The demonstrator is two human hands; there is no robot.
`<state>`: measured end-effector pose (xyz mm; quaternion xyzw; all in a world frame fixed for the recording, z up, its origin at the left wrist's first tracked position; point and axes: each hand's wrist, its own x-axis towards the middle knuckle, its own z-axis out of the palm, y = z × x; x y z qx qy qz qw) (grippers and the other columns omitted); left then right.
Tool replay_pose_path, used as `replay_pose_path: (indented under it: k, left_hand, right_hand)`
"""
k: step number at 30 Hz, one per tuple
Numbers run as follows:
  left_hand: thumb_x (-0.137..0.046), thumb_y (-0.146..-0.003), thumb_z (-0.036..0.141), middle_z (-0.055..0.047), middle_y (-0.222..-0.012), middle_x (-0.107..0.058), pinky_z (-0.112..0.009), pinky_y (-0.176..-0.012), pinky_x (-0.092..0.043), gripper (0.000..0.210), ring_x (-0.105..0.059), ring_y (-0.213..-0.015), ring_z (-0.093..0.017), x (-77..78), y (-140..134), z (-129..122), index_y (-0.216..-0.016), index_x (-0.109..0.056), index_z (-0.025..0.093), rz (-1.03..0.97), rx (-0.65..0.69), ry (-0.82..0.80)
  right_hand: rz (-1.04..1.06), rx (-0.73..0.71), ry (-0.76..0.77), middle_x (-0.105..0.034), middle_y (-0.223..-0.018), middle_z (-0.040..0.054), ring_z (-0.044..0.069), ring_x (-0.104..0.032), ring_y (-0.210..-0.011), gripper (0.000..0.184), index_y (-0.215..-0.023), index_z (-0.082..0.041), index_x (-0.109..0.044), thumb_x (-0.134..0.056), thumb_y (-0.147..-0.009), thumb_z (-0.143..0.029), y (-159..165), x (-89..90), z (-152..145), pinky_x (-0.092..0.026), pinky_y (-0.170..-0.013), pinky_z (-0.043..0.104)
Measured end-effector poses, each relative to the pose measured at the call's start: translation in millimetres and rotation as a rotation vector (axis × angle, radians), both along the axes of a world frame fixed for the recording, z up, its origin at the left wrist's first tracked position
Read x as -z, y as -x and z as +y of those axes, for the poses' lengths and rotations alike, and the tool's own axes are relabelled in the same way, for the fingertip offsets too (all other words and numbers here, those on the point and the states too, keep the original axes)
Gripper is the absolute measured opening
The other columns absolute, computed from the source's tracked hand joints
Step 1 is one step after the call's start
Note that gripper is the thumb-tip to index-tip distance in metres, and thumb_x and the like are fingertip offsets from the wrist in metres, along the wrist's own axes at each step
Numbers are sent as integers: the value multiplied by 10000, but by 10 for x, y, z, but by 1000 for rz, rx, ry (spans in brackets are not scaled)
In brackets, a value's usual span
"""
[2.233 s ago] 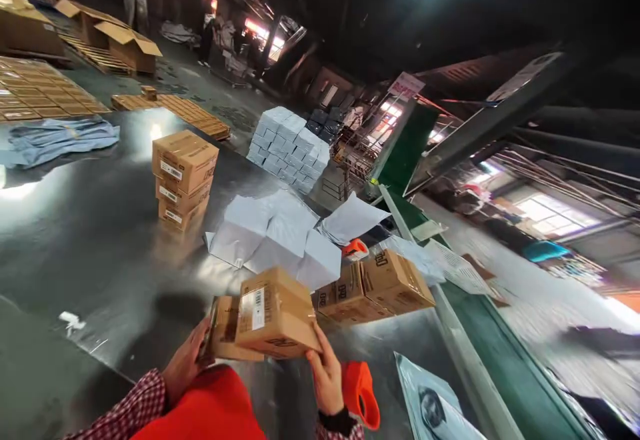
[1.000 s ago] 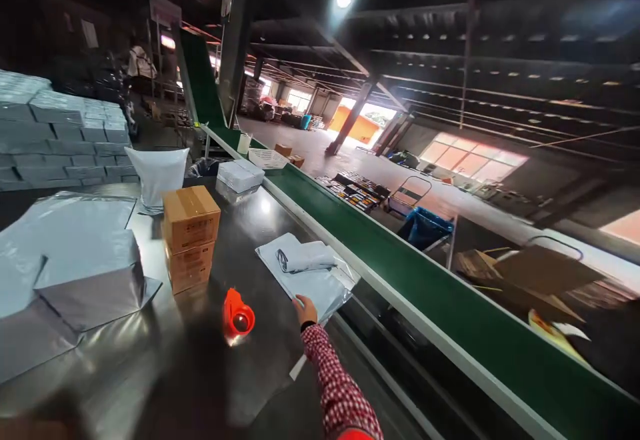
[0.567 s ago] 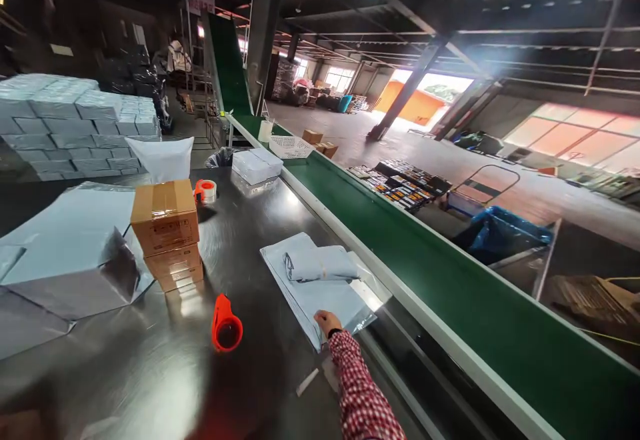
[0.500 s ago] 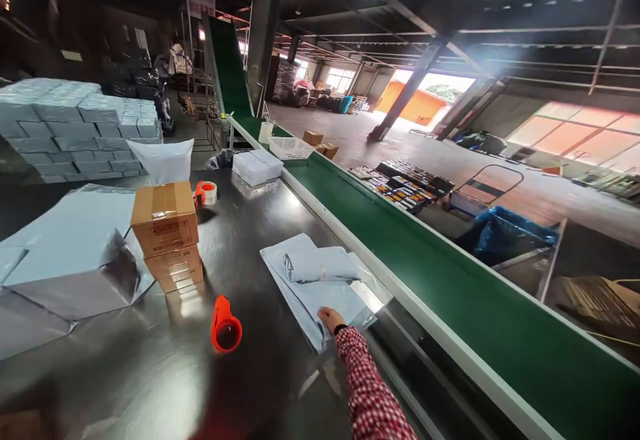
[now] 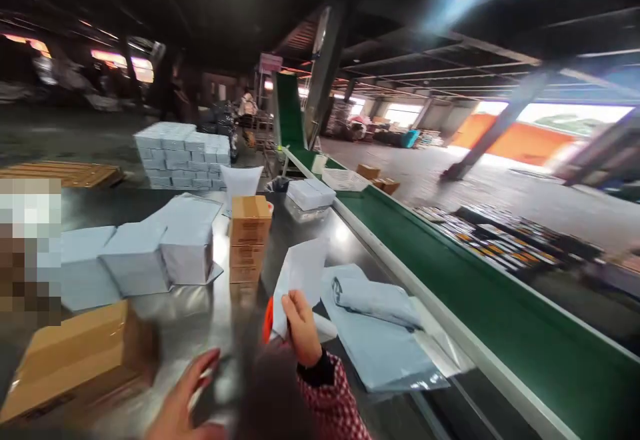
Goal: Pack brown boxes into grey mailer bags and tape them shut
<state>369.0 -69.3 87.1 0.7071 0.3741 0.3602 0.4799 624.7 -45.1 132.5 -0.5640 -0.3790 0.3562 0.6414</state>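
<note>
My right hand (image 5: 303, 330) grips a white-grey mailing bag (image 5: 306, 267) by its near edge and holds it up above the metal table. My left hand (image 5: 187, 403) is low in the view, fingers apart, with nothing in it. Part of an orange tape dispenser (image 5: 269, 320) shows behind the bag; the rest is hidden. Right of my right hand lie flat mailing bags (image 5: 375, 353), with a rolled bundle of bags (image 5: 377, 301) on top. A cardboard box (image 5: 75, 357) rests on the table left of my left hand.
Small cartons (image 5: 247, 247) stand stacked mid-table. Wrapped white parcels (image 5: 137, 260) line its left side, and another white parcel (image 5: 311, 197) is at the far end. A green conveyor belt (image 5: 450, 273) runs along the right. A blurred-out person is at the left edge.
My right hand has lifted a bag off the pile and moved left with it. My left hand has come into view. The view has turned left, bringing in the large cardboard box.
</note>
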Motion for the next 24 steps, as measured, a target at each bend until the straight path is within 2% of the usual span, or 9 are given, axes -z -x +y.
replay_pose_path:
  k: [2, 5, 6, 8, 11, 14, 17, 20, 24]
  left_hand:
    - [-911, -521, 284, -135, -1450, -570, -481, -1072, -489, 897, -550, -1302, -365, -154, 21, 6, -1357, -586, 245, -6, -87, -85]
    - [-689, -771, 331, -111, -993, -750, -419, -856, -572, 256, -702, -924, -286, -439, 192, -28, -979, -731, 189, -21, -244, -88]
    - [-606, -821, 333, -89, -869, -733, -392, -785, -573, 192, -693, -824, -261, -513, 312, -55, -879, -721, 191, -42, -295, -85]
    - [-539, -832, 299, -81, -861, -705, -370, -780, -565, 197, -678, -836, -250, -593, 629, -121, -869, -701, 193, -76, -370, -97]
    - [-494, -777, 171, -119, -1060, -679, -399, -943, -527, 379, -651, -1050, -266, -569, 1161, -211, -1102, -688, 174, -18, -399, -144]
    - [-415, -751, 73, -163, -1125, -636, -452, -950, -516, 549, -653, -1046, -288, -513, 1596, -316, -1240, -657, 137, 246, -361, -149]
    - [-427, -810, 93, -205, -1226, -614, -505, -978, -488, 535, -629, -1113, -343, -501, 1875, -507, -1303, -634, 121, 435, -455, -156]
    - [-582, -891, 332, -155, -1116, -690, -412, -942, -511, 356, -652, -1031, -310, -447, 1996, -725, -1180, -716, 172, 297, -396, -151]
    - [-738, -787, 525, -92, -965, -738, -338, -824, -544, 439, -665, -877, -253, -217, 1932, -782, -1086, -752, 203, -89, -213, 216]
  right_hand:
    - [-74, -96, -14, -393, -620, -61, 112, -386, -561, 429, -707, -228, -478, -630, -776, -623, 586, -103, 3, -370, -530, 245]
    - [-203, -238, -19, -384, -598, -61, 110, -362, -546, 404, -705, -225, -467, -583, -794, -602, 1215, -305, 21, -321, -515, 252]
    - [-234, -283, -30, -396, -598, -56, 108, -370, -550, 401, -696, -220, -474, -578, -791, -595, 1367, -369, 37, -323, -522, 252]
    - [-275, -380, -25, -395, -574, -58, 103, -370, -531, 398, -687, -211, -498, -571, -782, -590, 1613, -470, 73, -313, -510, 250]
    - [-307, -541, 63, -355, -504, -87, 88, -339, -433, 377, -705, -210, -518, -565, -775, -577, 1923, -512, 105, -258, -443, 245]
    - [-346, -645, 143, -373, -456, -107, 83, -329, -368, 279, -736, -219, -504, -569, -780, -487, 2254, -376, 108, -235, -406, 234]
    - [-405, -584, 226, -414, -430, -116, 96, -361, -350, 118, -767, -229, -480, -574, -759, -300, 2588, -100, 120, -256, -406, 226]
    - [-461, -494, 252, -420, -428, -110, 111, -399, -367, 94, -733, -232, -467, -551, -737, -188, 2834, 163, 136, -295, -442, 238]
    - [-542, -458, 133, -457, -498, -72, 151, -487, -496, 67, -732, -230, -493, -548, -747, -194, 3032, 284, 71, -357, -539, 274]
